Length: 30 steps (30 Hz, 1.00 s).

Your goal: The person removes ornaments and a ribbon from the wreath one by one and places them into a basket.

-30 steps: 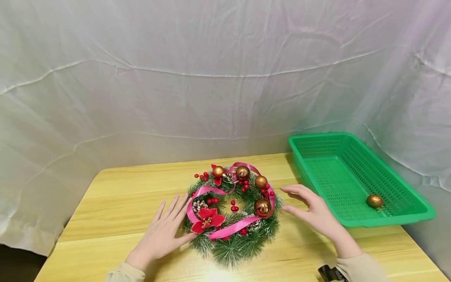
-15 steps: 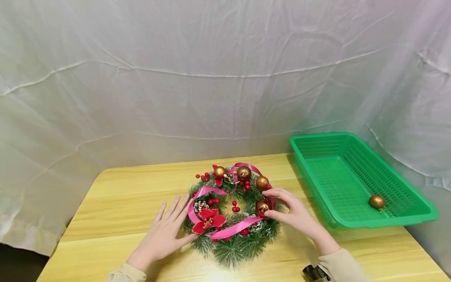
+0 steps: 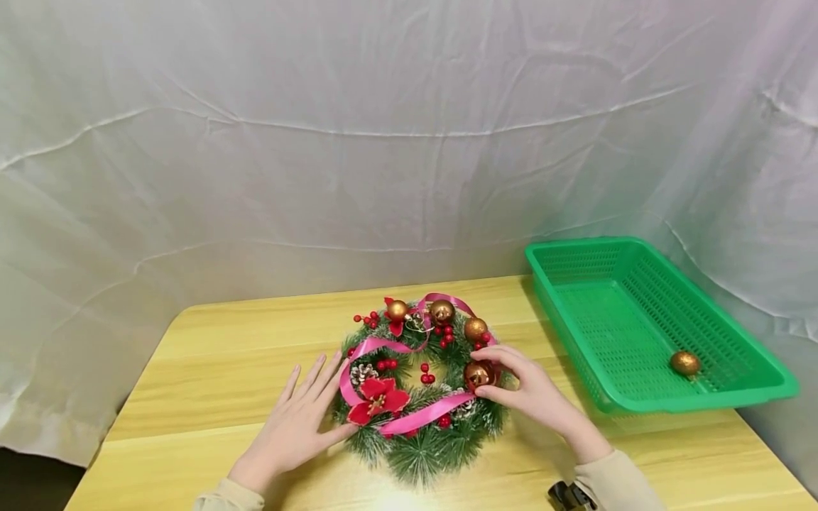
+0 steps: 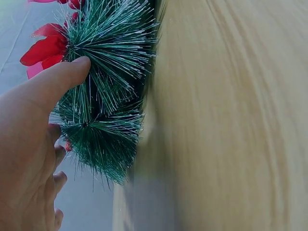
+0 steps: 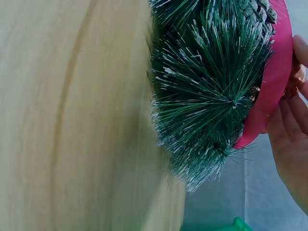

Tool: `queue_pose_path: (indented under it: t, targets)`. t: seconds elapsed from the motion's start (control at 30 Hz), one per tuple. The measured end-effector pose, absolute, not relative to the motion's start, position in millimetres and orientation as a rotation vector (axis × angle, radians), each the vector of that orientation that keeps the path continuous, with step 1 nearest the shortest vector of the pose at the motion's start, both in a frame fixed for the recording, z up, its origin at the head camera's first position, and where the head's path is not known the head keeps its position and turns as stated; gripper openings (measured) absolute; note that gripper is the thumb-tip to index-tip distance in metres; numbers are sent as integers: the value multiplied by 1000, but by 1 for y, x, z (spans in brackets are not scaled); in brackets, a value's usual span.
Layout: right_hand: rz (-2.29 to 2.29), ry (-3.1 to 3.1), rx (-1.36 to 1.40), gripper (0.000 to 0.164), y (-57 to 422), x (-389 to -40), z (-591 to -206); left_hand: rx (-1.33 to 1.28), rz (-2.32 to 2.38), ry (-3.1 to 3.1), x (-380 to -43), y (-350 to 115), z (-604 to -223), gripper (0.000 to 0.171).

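Note:
A green wreath [image 3: 418,454] lies on the table, with a pink ribbon [image 3: 427,416], red berries, pinecones, a red flower [image 3: 378,399] and several gold and copper balls. My left hand [image 3: 300,426] rests flat with fingers spread at the wreath's left side. Its thumb touches the needles below the flower, as the left wrist view also shows. My right hand [image 3: 533,390] pinches a shiny copper Christmas ball [image 3: 478,375] on the wreath's right side between thumb and fingers. In the right wrist view, the ribbon [image 5: 275,79] hides most of that ball.
A green plastic basket [image 3: 575,355] stands at the right of the table, with one gold ball [image 3: 685,363] inside near its front. Pale grey cloth [image 3: 358,191] hangs behind and at both sides. The wooden table [image 3: 211,369] extends left of the wreath.
My right hand has moved left from beside the wreath onto the shiny copper Christmas ball and now pinches it. My left hand has stayed in place.

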State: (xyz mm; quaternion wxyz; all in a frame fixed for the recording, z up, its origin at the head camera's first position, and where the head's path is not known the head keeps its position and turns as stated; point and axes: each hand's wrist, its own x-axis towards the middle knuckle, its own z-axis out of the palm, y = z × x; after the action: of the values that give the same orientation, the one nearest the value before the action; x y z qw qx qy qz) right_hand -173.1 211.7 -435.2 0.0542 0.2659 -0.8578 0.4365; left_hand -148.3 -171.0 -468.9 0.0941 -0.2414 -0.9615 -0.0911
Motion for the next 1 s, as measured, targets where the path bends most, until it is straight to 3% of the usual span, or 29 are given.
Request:
queue_pose_path:
  t: [1.0]
  targets:
    - [1261, -2574, 818, 56, 212, -170, -416, -728, -258, -2828, -146, -171, -468, 95]
